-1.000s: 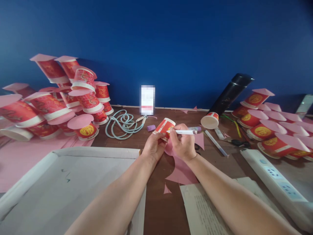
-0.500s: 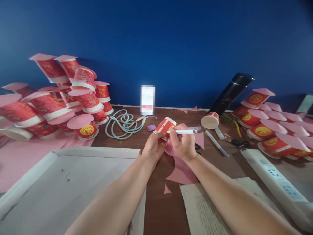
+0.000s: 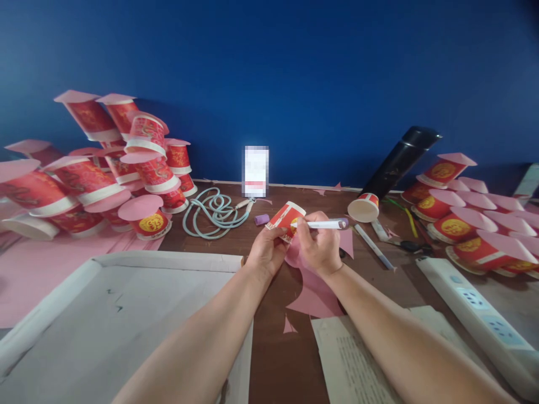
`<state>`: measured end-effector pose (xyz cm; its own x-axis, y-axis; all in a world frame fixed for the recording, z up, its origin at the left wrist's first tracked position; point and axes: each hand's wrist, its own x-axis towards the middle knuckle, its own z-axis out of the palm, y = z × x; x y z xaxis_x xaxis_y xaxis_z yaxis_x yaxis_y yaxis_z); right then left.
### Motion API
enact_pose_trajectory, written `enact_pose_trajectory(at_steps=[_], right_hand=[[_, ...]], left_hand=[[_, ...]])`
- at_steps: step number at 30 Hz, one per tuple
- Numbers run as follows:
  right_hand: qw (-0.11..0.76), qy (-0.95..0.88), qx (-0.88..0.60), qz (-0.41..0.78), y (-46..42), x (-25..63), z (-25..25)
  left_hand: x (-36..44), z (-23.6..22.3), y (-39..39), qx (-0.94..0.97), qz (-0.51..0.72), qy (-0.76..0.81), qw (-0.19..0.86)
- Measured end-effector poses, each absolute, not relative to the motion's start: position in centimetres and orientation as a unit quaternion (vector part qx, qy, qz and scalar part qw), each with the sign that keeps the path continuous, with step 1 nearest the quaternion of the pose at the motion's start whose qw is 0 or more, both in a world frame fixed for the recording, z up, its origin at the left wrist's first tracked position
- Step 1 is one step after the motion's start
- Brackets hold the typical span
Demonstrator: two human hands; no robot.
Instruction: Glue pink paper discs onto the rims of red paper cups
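My left hand [image 3: 266, 251] grips a red paper cup [image 3: 283, 217] with a white stripe and a gold emblem, tilted above the middle of the table. In my right hand [image 3: 320, 244] is a white pen [image 3: 326, 224], its tip end up against the cup near the emblem. The fingers partly cover both the cup and the front of the pen. Under my hands lies cut pink paper [image 3: 316, 294] with curved edges. A purple cap [image 3: 261, 219] rests just left of the cup.
Stacked red cups with pink paper tops stand left [image 3: 147, 174] and right [image 3: 452, 227]. A coiled cable [image 3: 214, 216], lit phone [image 3: 255, 168], loose cup [image 3: 362, 210], black flask [image 3: 400, 160], power strip [image 3: 475, 303], white box lid [image 3: 126, 325] and printed paper [image 3: 349, 359] surround my arms.
The pen in my right hand has turned slightly, and that hand has shifted a little right. My left hand keeps its hold on the cup. The whole view has drifted slightly.
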<state>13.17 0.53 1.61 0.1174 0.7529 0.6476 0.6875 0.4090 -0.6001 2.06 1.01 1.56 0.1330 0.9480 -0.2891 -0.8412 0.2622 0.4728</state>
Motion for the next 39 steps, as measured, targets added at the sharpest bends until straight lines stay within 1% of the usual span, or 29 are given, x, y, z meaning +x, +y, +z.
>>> enact_pose_trajectory(at_steps=[8,18,39], right_hand=[[0.518,-0.649,-0.555,0.041,0.5,13.22,1.92],[0.512,-0.645,-0.567,0.021,0.57,13.27,2.11],[0.525,-0.661,-0.535,0.04,0.28,12.96,1.91]], left_hand=[[2.04,1.67,0.96,0.09,0.599,0.282,0.744],[1.93,1.7,0.99,0.082,0.6,0.295,0.739],[1.8,1.54,1.18,0.07,0.592,0.281,0.752]])
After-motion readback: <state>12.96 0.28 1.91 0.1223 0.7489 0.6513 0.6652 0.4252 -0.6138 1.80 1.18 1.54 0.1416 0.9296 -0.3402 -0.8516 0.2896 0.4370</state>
